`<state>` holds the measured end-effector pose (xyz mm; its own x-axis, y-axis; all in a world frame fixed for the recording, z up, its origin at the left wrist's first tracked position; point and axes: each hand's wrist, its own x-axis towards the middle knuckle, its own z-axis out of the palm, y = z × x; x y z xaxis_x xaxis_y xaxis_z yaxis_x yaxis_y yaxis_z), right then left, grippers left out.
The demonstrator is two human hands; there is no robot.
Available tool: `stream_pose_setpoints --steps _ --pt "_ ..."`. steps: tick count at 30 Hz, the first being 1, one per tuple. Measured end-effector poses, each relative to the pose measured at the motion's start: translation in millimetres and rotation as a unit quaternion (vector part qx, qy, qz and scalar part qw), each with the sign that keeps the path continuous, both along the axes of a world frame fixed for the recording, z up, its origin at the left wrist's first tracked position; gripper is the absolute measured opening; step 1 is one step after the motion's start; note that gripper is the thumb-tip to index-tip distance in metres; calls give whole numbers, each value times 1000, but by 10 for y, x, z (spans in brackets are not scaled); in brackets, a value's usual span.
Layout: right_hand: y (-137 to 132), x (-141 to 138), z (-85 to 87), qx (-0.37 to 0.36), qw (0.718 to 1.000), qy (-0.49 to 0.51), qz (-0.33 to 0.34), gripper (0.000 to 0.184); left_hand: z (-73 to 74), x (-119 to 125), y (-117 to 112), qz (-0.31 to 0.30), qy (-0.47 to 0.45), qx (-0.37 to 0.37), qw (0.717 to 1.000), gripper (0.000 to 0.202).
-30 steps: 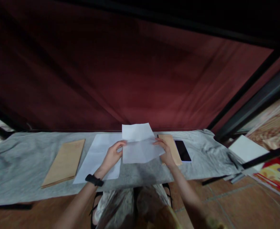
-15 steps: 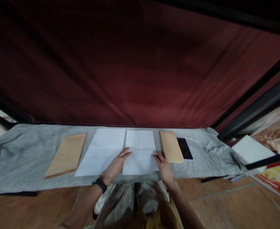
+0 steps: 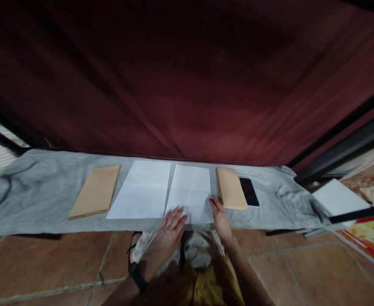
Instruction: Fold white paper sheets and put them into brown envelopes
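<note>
A white sheet of paper (image 3: pixel 189 189) lies flat on the grey cloth (image 3: pixel 40 195) in front of me. My left hand (image 3: pixel 170 227), with a black wristband, rests at the sheet's near left corner, fingers stretched out and flat. My right hand (image 3: pixel 220 216) touches the sheet's near right edge with fingers extended. A second white sheet (image 3: pixel 142 189) lies just to the left of the first. A small stack of brown envelopes (image 3: pixel 230 193) sits just right of my right hand.
A larger stack of brown envelopes (image 3: pixel 94 191) lies at the left on the cloth. A black phone (image 3: pixel 249 191) lies beside the right envelopes. A dark red curtain (image 3: pixel 187 85) hangs behind. White paper (image 3: pixel 336 197) and a colourful box (image 3: pixel 368 238) sit at right. Tiled floor below.
The sheet I held up partly folded has been laid flat on the cloth. Both hands slid toward its near edge, and the view has tipped downward.
</note>
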<state>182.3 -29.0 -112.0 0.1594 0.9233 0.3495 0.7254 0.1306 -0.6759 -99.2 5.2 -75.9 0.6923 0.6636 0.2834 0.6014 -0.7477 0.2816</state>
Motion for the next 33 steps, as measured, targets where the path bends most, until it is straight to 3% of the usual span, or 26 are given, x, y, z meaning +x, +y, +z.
stream_pose_setpoints --steps 6,11,18,21,26,33 --pt "-45 -98 87 -15 997 39 -60 50 -97 133 145 71 -5 -39 997 39" --pt "-225 -267 176 -31 986 83 -143 46 -77 164 196 91 -13 -69 993 41" --pt "-228 -297 229 -75 959 195 -190 49 -1 248 285 89 2 -107 990 42" --pt "-203 -267 226 -62 972 143 -177 44 28 266 324 82 1 -112 990 43" --pt "-242 -293 254 14 984 -27 -173 38 27 244 349 59 4 -115 992 44" --pt "-17 -570 319 42 990 -132 -34 43 -5 238 318 53 11 -109 993 44"
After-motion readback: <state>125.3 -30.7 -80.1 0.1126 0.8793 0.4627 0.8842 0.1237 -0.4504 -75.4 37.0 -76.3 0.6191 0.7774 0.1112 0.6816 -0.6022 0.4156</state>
